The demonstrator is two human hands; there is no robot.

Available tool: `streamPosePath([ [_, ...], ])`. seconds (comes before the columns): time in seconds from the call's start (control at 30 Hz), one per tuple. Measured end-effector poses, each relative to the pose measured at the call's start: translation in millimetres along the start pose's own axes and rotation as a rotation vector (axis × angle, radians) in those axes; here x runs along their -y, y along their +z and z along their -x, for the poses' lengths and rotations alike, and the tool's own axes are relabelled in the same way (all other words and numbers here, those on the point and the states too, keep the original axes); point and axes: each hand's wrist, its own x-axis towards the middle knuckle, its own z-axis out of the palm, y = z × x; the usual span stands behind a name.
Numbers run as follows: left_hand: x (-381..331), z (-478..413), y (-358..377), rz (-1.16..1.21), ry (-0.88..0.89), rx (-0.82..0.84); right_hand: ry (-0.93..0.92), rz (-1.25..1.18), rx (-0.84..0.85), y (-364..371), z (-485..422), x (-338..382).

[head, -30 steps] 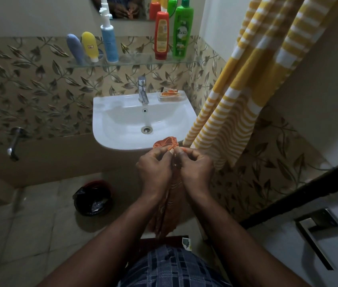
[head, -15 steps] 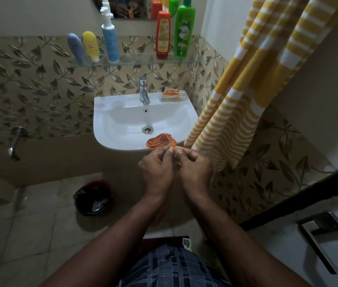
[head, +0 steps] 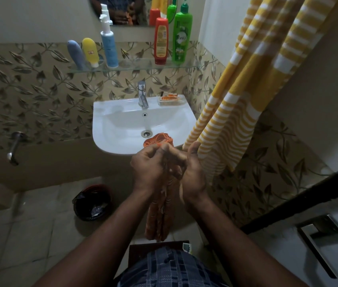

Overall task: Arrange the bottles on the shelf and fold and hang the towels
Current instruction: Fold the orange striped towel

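Orange towel: narrow orange patterned cloth towel (head: 159,212), bunched lengthwise, hanging down between both hands in front of the sink; its top end shows as a crumpled orange knot above the knuckles.
Left hand (head: 146,168): fingers curled and pinching the towel's top.
Right hand (head: 192,172): palm turned inward against the cloth, fingers bent around it; thumb upright.
Sink: white ceramic wall basin (head: 110,129) with chrome tap (head: 142,94); clear soap dish (head: 169,99) on its right rear corner.
Shelf: glass wall shelf (head: 135,66) above the tap.
Bottles, left to right: grey-blue tube (head: 76,53), yellow tube (head: 90,51), blue pump bottle (head: 109,46), red bottle (head: 161,41), green bottle (head: 181,37).
Writing: "Vatika" on the green bottle; other labels unreadable.
Striped towel: yellow-and-white striped towel (head: 246,83) hanging at right, just beside the right hand.
Floor: black-lined bin (head: 92,201).
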Motion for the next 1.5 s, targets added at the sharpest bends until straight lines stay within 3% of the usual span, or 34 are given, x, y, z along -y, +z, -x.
streamPosePath([
  [0.17, -5, -7, -1, -0.083, 0.072, -0.029, -0.105, 0.151, 0.064, -1, 3, 9],
  [0.3, -15, -16, -5, -0.141, 0.137, 0.076, -0.389, 0.513, -0.148, -30, -29, 14],
  [0.37, -24, -19, -9, -0.112, 0.136, 0.197, -0.327, 0.492, -0.077, -53, -46, 20],
  [0.47, -40, -23, -13, -0.028, 0.099, 0.348, -0.099, 0.413, 0.161, -79, -67, 29],
  [0.57, -54, -27, -18, -0.004, 0.101, 0.423, 0.065, 0.267, 0.255, -88, -71, 30],
  [0.67, -65, -32, -23, 0.041, 0.101, 0.397, 0.105, 0.109, 0.389, -87, -65, 26],
  [0.8, -65, -43, -32, -0.042, 0.149, 0.271, -0.014, 0.075, 0.331, -82, -61, 30],
  [0.97, -63, -42, -41, -0.005, 0.16, 0.316, -0.308, 0.384, 0.372, -68, -49, 59],
  [1.17, -64, -39, -39, 0.012, 0.164, 0.383, -0.514, 0.98, 0.431, -59, -49, 77],
  [1.27, -64, -41, -41, 0.008, 0.173, 0.377, -0.507, 1.158, 0.429, -58, -51, 78],
  [1.4, -58, -45, -40, -0.068, 0.19, 0.37, -0.346, 1.465, 0.501, -52, -46, 88],
  [1.5, -48, -55, -47, -0.188, 0.233, 0.305, -0.38, 1.606, 0.425, -52, -45, 95],
])
